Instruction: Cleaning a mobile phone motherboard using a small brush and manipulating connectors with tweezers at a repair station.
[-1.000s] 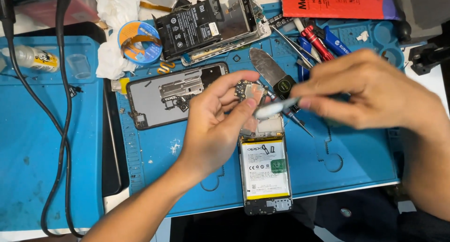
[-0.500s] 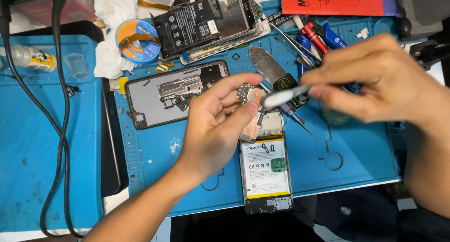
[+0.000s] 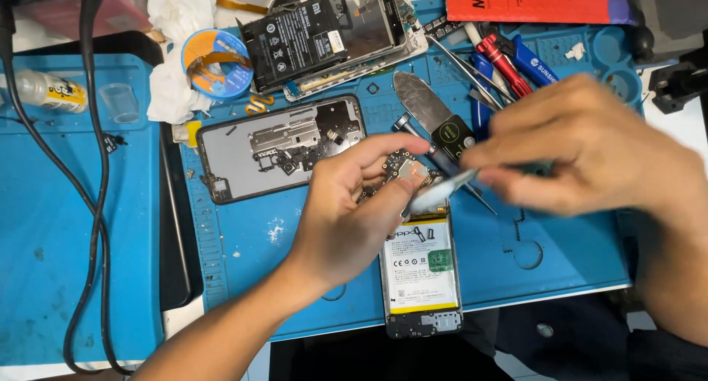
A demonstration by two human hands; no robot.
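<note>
Your left hand (image 3: 354,211) is bare, with no glove, ring or watch showing, and the forearm behind it is bare too, no sleeve in view down to the near edge. Your right hand (image 3: 590,152) is likewise ungloved and ringless, blurred, its wrist uncovered at the right.

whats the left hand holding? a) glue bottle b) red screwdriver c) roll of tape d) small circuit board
d: the left hand pinches a small circuit board in its fingertips above the opened phone, while the right hand brings a blurred tool to it.
</note>
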